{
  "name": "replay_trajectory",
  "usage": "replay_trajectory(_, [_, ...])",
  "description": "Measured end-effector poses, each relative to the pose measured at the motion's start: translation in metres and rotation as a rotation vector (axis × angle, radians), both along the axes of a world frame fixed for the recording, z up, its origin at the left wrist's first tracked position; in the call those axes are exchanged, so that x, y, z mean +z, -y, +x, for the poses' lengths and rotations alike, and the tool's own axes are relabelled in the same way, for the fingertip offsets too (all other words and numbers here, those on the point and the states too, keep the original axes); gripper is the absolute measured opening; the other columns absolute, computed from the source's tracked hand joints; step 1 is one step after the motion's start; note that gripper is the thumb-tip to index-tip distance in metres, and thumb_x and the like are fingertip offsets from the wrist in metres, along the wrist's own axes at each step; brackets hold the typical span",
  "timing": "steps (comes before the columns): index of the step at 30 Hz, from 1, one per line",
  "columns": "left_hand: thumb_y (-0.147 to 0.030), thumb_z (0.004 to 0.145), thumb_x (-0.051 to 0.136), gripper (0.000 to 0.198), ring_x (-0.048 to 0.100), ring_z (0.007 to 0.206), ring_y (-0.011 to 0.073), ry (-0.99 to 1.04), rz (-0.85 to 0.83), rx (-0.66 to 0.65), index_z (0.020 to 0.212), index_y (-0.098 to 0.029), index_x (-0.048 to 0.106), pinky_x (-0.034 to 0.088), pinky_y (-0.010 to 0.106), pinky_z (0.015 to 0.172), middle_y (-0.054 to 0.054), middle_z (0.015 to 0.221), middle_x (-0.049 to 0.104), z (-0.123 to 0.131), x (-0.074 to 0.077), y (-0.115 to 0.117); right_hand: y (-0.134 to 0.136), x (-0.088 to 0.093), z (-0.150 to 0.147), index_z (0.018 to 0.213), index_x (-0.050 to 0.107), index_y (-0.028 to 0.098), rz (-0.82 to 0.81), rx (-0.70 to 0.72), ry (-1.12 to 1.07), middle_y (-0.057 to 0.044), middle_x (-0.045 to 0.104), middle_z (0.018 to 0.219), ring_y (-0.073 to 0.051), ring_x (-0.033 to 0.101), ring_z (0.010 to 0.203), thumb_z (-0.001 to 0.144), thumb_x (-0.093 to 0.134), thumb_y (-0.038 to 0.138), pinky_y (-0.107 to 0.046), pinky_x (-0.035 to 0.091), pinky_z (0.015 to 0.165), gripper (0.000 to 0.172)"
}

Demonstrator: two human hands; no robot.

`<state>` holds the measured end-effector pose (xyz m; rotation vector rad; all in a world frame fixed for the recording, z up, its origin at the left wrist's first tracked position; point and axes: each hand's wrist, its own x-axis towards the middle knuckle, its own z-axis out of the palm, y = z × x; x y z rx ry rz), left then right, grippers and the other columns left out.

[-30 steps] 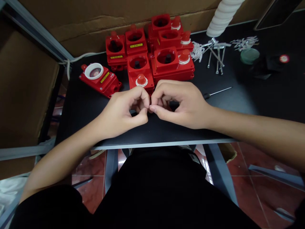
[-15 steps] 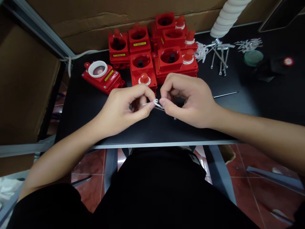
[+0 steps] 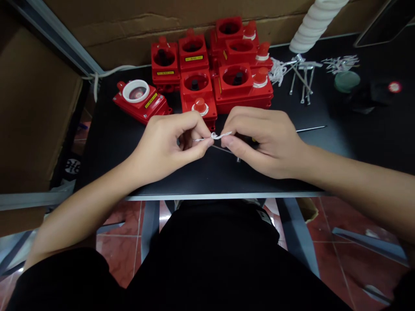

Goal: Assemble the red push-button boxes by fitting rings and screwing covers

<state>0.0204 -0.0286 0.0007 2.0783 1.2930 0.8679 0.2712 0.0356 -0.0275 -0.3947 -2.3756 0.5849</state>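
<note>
My left hand point(image 3: 168, 144) and my right hand point(image 3: 262, 138) meet over the front of the black table point(image 3: 110, 142). Each pinches one end of a short white twisted tie point(image 3: 214, 137) stretched between thumb and forefinger, with a small loop or knot at its middle. Both hands are closed on it. Just behind the hands stands a cluster of red plastic switch boxes point(image 3: 214, 65) with round openings and red push buttons. One more red box with a white ring point(image 3: 139, 100) lies apart at the left.
A thin metal rod point(image 3: 309, 128) lies on the table behind my right hand. Loose white ties point(image 3: 279, 71), metal pins point(image 3: 304, 80), a green disc point(image 3: 346, 80) and a white ribbed hose point(image 3: 316, 23) are at the back right. Cardboard point(image 3: 35, 108) lines the left and back.
My hands have drawn apart from touching, and the white tie now shows stretched between them. The view has shifted slightly.
</note>
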Motion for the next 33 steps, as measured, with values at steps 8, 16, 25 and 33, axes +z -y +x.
replay_trajectory(8, [-0.024, 0.098, 0.078, 0.015, 0.061, 0.063, 0.0141, -0.042, 0.054, 0.000, 0.084, -0.026, 0.073, 0.049, 0.031, 0.063, -0.004, 0.071, 0.068, 0.0010, 0.0001, 0.0004, -0.0002, -0.0031, -0.0005, 0.093, 0.065, 0.023, 0.007, 0.020, 0.052, -0.002, 0.067, 0.088, -0.015, 0.059, 0.071, 0.114, 0.065, 0.035, -0.032, 0.046, 0.064, 0.025])
replay_trajectory(16, [-0.020, 0.101, 0.077, 0.022, 0.058, 0.061, 0.0120, -0.038, 0.126, -0.064, 0.082, -0.026, 0.068, 0.048, 0.031, 0.058, -0.006, 0.070, 0.066, -0.0008, -0.0010, -0.0042, 0.0002, 0.0010, 0.0015, 0.084, 0.061, 0.023, -0.072, 0.030, -0.011, 0.000, 0.062, 0.080, -0.015, 0.059, 0.070, 0.119, 0.053, 0.026, -0.033, 0.046, 0.068, 0.036])
replay_trajectory(25, [-0.020, 0.101, 0.079, 0.019, 0.059, 0.062, 0.0113, -0.005, 0.125, -0.078, 0.085, -0.023, 0.070, 0.051, 0.028, 0.060, -0.004, 0.071, 0.067, -0.0031, -0.0018, -0.0052, -0.0020, 0.0018, 0.0001, 0.076, 0.061, 0.022, -0.223, 0.012, -0.170, 0.003, 0.054, 0.066, -0.012, 0.053, 0.062, 0.120, 0.061, 0.040, -0.031, 0.043, 0.066, 0.049])
replay_trajectory(33, [-0.023, 0.102, 0.080, 0.012, 0.060, 0.061, 0.0116, -0.001, 0.129, -0.041, 0.092, -0.023, 0.074, 0.049, 0.029, 0.060, -0.004, 0.072, 0.066, -0.0030, -0.0039, -0.0024, -0.0061, 0.0038, 0.0003, 0.071, 0.062, 0.023, -0.335, -0.079, -0.252, 0.003, 0.054, 0.059, -0.014, 0.052, 0.060, 0.118, 0.064, 0.057, -0.035, 0.041, 0.068, 0.058])
